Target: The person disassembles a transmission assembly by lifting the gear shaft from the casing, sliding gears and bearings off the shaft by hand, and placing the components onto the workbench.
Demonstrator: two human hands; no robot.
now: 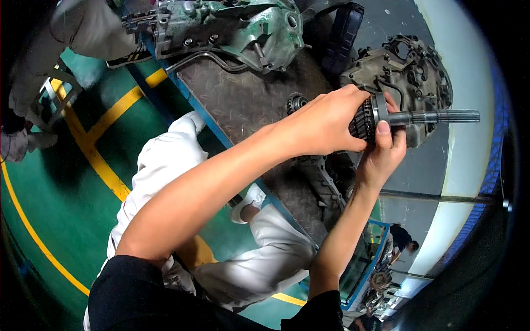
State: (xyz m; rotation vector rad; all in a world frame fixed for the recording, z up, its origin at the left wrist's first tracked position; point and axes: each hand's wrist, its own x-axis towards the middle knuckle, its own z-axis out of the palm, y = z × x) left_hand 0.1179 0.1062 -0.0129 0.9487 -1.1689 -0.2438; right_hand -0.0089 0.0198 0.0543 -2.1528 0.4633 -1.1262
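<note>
Both the left hand (331, 120) and the right hand (385, 150) clamp a dark gear (362, 122), its bare shaft (436, 117) jutting rightward beyond the grip.

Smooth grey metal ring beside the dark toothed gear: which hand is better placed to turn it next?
Probably the right hand: its thumb sits at the lower edge of the ring, beside the long splined steel shaft. The left hand curls around the gear, seemingly better for steadying.

green floor (61, 209) | yellow floor lines (116, 112) | blue-edged metal table (226, 98)
</note>
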